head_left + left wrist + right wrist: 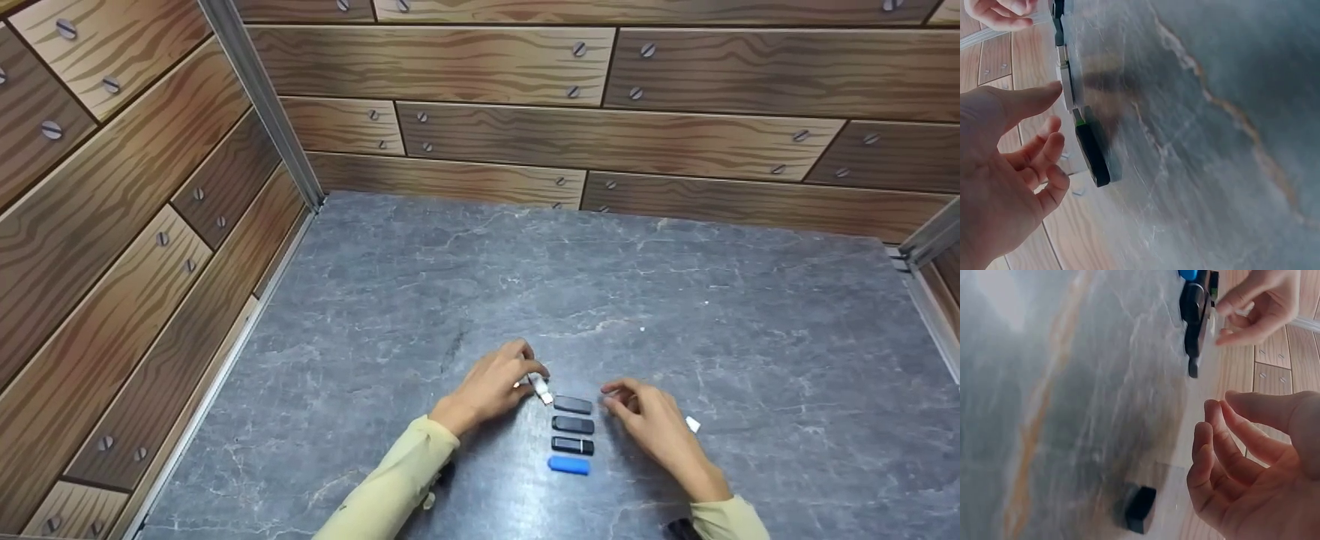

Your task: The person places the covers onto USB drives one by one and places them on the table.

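My left hand [495, 379] pinches a white USB stick [540, 388], its plug tilted down toward the table. In the left wrist view the thumb presses along a pale stick [1065, 84]; what lies behind the thumb is hidden. Beside it is a dark stick [1093, 154] with a green bit at its end. Right of the held stick lie a dark grey USB stick [573, 405], two black ones [572, 425] and a blue one [568, 466], in a column. My right hand [652, 420] hovers right of the column, fingers loosely bent, nothing visible between them.
A small white piece [692, 424] lies just right of my right hand. In the right wrist view a small dark block [1141, 509] sits on the table. Wood-patterned walls [480, 67] bound the grey marbled tabletop [465, 262] at the back and sides.
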`<state>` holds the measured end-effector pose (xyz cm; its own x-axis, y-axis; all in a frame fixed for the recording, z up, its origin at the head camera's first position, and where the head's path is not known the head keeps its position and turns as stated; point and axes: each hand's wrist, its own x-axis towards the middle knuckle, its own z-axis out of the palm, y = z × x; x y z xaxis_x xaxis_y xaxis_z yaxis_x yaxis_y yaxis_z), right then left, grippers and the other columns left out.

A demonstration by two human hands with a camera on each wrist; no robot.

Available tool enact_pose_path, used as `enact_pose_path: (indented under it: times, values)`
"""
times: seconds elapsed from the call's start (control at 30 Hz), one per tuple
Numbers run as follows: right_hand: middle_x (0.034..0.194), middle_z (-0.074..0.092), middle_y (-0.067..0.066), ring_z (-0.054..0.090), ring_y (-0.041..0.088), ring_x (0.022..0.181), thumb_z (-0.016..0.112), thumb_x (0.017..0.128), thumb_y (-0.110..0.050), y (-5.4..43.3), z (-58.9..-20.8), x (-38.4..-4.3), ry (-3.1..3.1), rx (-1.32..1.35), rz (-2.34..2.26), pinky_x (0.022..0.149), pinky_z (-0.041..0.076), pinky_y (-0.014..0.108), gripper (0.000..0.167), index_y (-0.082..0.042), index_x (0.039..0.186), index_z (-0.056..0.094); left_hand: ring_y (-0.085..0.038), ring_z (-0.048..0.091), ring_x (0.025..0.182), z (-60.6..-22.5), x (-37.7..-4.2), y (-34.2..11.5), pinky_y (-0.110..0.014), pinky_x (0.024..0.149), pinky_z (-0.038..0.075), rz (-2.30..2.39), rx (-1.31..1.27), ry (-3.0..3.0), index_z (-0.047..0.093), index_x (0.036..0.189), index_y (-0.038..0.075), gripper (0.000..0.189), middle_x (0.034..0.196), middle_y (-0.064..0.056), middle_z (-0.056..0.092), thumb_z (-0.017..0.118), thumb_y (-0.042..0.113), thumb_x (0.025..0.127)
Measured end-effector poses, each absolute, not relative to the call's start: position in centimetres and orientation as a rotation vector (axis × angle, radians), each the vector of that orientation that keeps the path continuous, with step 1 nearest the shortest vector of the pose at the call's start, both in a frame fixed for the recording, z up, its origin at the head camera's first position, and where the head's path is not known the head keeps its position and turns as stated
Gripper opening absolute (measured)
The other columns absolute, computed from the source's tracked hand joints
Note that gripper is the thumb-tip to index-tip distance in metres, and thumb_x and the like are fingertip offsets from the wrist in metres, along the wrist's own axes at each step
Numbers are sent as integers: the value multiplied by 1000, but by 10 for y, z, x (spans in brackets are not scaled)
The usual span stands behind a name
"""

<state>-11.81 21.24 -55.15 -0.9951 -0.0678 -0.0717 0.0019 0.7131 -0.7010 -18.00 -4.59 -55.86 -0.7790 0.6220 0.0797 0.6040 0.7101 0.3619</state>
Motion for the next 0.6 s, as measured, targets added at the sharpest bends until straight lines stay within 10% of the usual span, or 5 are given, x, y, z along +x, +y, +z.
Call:
enact_pose_path:
  times: [0.6]
  values:
    - [110, 78, 17, 67, 18, 90, 67, 100, -6, 280, -536, -111, 2829, -65, -971, 78, 52, 33, 17, -3, 113, 76, -17, 61, 115, -558, -183, -44, -30, 91, 43, 523, 1034, 2838, 79, 115, 26, 19, 120, 4, 69, 75, 28, 97]
